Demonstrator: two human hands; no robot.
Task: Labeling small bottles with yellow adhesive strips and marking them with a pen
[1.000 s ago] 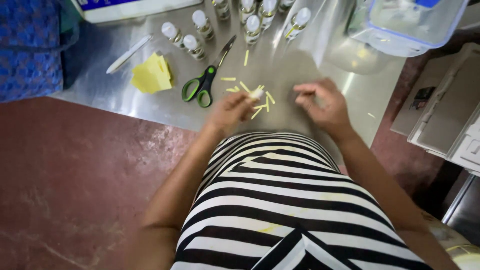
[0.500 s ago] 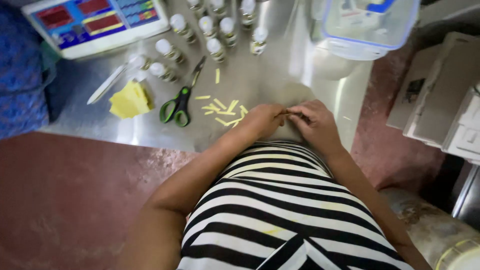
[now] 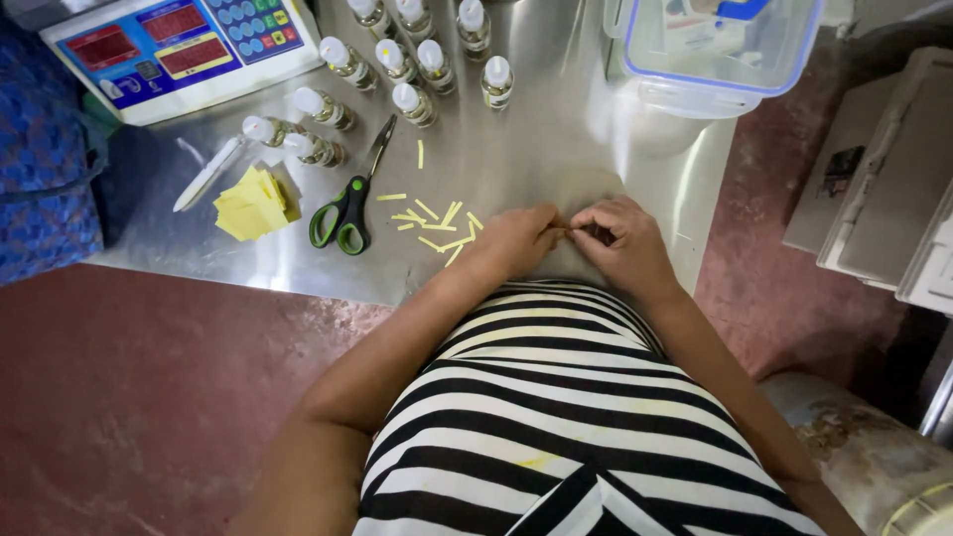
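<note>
Nearest the camera is the person's black-and-white striped top (image 3: 576,417), with both forearms reaching up toward twelve o'clock onto the steel table (image 3: 516,159). Compared with a second ago, the two hands have drawn together: then they worked a little apart above the loose strips, and now their fingertips meet at the table's near edge. The view has also tipped up, so more of the far side of the table shows. I judge that the fine work has moved from picking a piece up to handling it between both hands.

The left hand (image 3: 516,241) is curled, thumb and forefinger pinched together at its three o'clock side. The right hand (image 3: 623,238) mirrors it, fingertips closed toward nine o'clock. Something small sits between the two pinches, likely one yellow strip, though it is too hidden to be sure.

At ten o'clock from the left hand lies the scatter of cut yellow paper strips (image 3: 437,223), just beside it. Farther at nine o'clock are the green-handled scissors (image 3: 342,213), then a stack of yellow paper squares (image 3: 253,203). Beyond, toward eleven and twelve o'clock, stand small white-capped bottles (image 3: 407,69), a digital scale (image 3: 184,50), and at one o'clock a clear plastic box (image 3: 715,50).
</note>
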